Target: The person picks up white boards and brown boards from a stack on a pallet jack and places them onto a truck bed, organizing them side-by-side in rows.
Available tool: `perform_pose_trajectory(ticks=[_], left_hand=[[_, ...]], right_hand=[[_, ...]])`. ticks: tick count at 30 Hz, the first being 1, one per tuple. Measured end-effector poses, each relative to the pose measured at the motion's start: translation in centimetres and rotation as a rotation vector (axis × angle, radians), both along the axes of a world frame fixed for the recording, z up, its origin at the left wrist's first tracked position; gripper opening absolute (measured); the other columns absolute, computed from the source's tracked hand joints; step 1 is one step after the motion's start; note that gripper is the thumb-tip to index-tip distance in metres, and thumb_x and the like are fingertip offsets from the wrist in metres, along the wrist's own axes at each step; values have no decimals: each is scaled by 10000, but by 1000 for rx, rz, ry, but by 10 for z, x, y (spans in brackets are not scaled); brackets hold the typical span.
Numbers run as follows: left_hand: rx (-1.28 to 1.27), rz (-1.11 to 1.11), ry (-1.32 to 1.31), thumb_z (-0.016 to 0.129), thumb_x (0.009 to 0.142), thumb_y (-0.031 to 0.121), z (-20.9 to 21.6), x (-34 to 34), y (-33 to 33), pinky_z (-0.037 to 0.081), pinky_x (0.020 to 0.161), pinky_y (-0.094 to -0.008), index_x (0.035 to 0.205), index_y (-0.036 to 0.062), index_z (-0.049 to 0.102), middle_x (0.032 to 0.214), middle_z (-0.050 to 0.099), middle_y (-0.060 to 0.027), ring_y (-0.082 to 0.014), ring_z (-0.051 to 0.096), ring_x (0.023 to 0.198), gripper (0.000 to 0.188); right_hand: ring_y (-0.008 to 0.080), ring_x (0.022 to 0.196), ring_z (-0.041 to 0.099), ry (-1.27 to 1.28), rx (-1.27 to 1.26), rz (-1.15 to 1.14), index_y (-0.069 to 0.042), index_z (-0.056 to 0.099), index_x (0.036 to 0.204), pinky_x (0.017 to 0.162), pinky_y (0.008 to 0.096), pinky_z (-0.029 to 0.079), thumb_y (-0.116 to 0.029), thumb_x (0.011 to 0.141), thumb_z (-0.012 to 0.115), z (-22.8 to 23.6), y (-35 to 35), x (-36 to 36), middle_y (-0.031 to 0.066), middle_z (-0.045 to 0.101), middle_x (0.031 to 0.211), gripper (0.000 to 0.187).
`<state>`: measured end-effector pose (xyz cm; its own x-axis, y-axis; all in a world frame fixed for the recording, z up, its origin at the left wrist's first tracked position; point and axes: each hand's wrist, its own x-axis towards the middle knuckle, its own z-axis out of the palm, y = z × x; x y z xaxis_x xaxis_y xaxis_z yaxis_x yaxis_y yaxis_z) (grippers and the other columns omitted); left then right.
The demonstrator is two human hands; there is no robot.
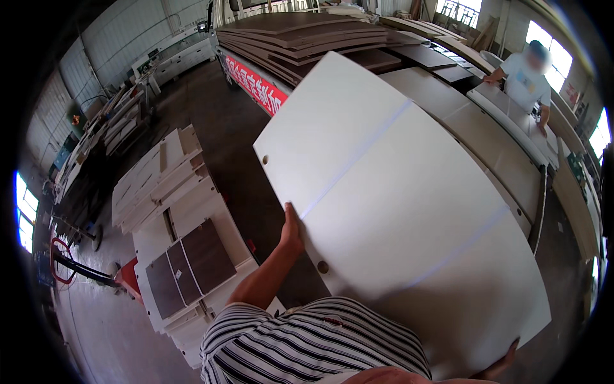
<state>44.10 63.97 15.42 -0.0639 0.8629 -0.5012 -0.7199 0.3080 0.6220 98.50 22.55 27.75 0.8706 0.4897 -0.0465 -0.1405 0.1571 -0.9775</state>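
A large white board (409,185) fills the middle of the view, tilted in front of my body. Two thin bluish bands run across its face, and two round holes show near its left edge. My left hand (291,232) is closed around that left edge, with part of the fingers hidden by the board. At the board's lower right edge, my right hand (502,363) grips from beneath. Only some of its fingers show.
A truck bed ahead carries stacked brown boards (294,32) and pale panels (492,150). Left of me, white boards (160,173) and a strapped dark bundle (192,265) lie on a red-handled pallet truck (64,259). A person (527,77) stands at the far right, hands on a panel.
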Motion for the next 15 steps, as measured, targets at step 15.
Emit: perform_pose_trajectory(ticks=[15], left_hand=[[-77, -125, 440, 408, 862, 752, 43, 19, 66, 361, 1056, -346, 1405, -29, 396, 1455, 414, -129, -251, 438, 1288, 952]], right_hand=[[314, 1120, 546, 222, -28, 41, 30, 467, 1343, 987, 415, 412, -472, 928, 496, -24, 44, -56, 177, 547, 1289, 652]])
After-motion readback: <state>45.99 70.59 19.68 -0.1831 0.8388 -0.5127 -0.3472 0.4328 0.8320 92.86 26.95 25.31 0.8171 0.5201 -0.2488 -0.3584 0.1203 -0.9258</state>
